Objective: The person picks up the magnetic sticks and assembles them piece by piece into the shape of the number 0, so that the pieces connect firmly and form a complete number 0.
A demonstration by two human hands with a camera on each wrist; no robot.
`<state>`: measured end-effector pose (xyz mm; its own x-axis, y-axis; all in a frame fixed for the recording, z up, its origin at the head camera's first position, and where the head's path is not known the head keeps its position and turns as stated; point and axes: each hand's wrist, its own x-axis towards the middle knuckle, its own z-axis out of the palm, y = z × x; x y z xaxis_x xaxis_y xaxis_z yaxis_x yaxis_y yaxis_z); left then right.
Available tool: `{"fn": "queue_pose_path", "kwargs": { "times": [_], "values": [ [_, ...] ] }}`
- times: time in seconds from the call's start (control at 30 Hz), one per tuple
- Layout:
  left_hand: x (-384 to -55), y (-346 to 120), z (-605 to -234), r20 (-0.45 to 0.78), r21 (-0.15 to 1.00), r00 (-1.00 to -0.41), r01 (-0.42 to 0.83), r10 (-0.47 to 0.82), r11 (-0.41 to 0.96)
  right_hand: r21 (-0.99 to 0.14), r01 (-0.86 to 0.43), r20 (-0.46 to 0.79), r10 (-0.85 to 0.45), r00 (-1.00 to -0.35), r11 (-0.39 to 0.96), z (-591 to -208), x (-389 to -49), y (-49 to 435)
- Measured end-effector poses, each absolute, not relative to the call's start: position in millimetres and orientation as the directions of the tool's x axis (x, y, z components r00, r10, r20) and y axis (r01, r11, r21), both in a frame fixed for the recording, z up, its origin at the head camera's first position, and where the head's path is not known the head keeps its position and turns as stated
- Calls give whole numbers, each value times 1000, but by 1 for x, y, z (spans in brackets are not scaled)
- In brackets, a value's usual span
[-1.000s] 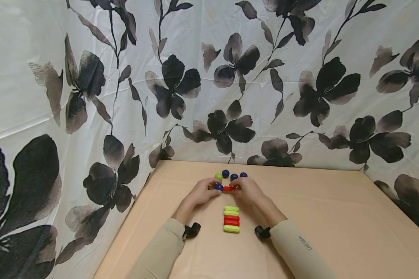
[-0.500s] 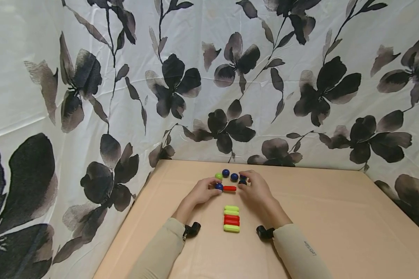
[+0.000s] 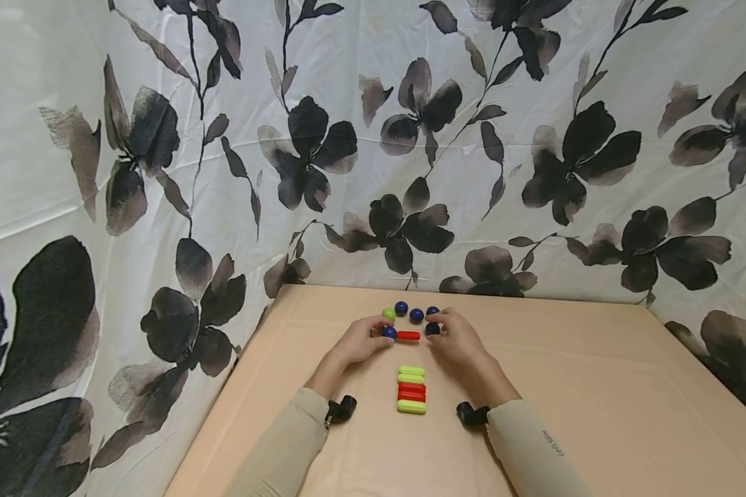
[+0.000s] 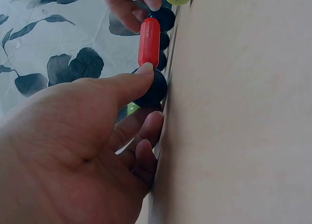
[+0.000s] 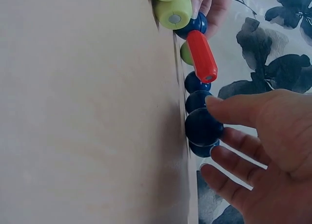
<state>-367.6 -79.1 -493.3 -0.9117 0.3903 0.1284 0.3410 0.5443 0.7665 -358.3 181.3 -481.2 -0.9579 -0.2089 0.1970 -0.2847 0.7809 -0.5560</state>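
My left hand [image 3: 356,341] pinches a dark blue ball [image 4: 155,90] between thumb and fingers. A red rod [image 3: 408,336] extends rightward from that ball; its free end shows a grey tip in the right wrist view. My right hand [image 3: 458,337] holds another blue ball [image 5: 204,126], thumb at its upper side and fingertips behind it. A short gap separates this ball from the rod's free end in the head view. Behind the hands are a green ball [image 3: 388,314] and more blue balls, one near the back [image 3: 400,308] and another [image 3: 416,315] in the middle.
Nearer the body, several short rods lie side by side: yellow-green rods [image 3: 412,407] and red rods [image 3: 412,392]. The tan table [image 3: 572,386] reaches back to a hanging cloth [image 3: 348,62] with dark flowers.
My right hand has come away from the red rod's right end, moved slightly right, and now holds a blue ball. The left hand stays at its ball with the rod still beside it.
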Motion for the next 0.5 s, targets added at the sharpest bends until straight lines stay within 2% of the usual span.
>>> {"fn": "queue_pose_path", "kwargs": {
  "times": [0.23,0.5],
  "values": [
    [-368,-78,-494,125,766,-913,338,388,547,-566,-276,177,-213,-961,777,-484,-360,186],
    [-368,-74,-494,132,750,-916,343,380,566,-730,-249,103,-257,-961,637,-485,-361,189]
  ]
}}
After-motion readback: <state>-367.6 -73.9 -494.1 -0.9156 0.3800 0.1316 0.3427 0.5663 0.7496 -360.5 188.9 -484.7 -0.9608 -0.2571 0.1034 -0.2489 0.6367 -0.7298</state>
